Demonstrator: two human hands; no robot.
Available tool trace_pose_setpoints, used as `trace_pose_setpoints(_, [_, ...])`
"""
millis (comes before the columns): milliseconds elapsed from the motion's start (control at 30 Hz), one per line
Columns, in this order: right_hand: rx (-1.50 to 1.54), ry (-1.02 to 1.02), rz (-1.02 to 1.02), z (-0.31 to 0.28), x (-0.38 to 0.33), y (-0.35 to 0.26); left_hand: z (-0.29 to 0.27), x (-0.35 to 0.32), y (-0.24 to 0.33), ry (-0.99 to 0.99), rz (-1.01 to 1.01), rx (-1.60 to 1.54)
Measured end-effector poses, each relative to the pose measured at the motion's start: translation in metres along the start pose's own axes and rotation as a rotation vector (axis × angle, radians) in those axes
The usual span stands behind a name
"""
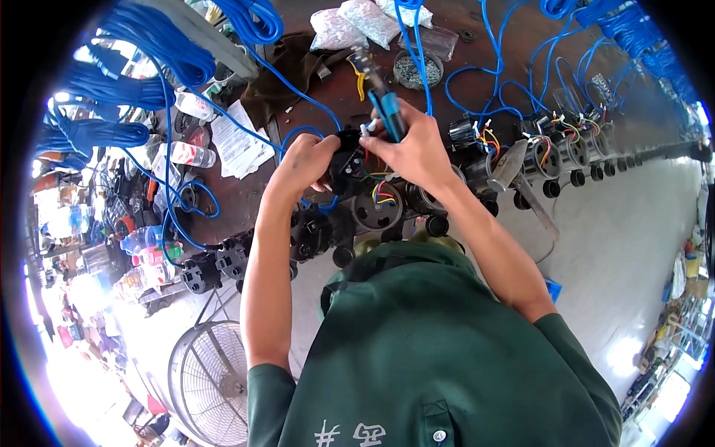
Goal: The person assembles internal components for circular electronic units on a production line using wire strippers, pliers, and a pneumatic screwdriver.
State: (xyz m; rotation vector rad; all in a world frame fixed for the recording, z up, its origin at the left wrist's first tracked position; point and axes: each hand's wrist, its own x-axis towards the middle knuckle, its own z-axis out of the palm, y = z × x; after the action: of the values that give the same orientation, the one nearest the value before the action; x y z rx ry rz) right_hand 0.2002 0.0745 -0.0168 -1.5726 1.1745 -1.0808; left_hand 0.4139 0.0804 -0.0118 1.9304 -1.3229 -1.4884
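Note:
My left hand [302,160] grips the edge of a black round motor cover [346,167] with its fingers closed around it. In my right hand [417,149] is a tool with a teal-and-black handle [389,113], its metal end blurred and pointing away from me. The thumb and a fingertip of that same hand pinch a small white piece [365,132] over the cover. Coloured wires run from the cover to an open round metal housing [376,208] just below it. A blue cable [309,97] leads up to the cover from the far left.
More housings with coloured wires [544,156] line the bench edge on the right, a hammer [514,179] lying across them. Black covers [234,257] sit on the left. Beyond are a bowl of screws [417,71], yellow-handled pliers [360,78] and papers [240,141]. Blue cable coils [156,45] hang overhead.

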Motion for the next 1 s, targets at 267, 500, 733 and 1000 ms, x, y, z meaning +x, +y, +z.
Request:
trace_pose_setpoints(267, [0.458, -0.213, 0.287, 0.011, -0.001, 0.008, 0.036, -0.047, -0.020, 0.590, 0.892, 0.392])
trace_pose_setpoints(500, [0.203, -0.329, 0.120, -0.001, -0.011, -0.037, 0.080, -0.103, -0.007, 0.571, 0.479, -0.303])
trace_pose_setpoints(733, [0.061, -0.337, -0.010, -0.008, -0.017, -0.052, 0.094, -0.075, -0.012, 0.341, 0.524, -0.887])
trace_pose_setpoints(1000, [-0.042, -0.246, -0.063, -0.017, -0.014, -0.039, 0.096, -0.081, -0.023, 0.276, 0.546, -0.763])
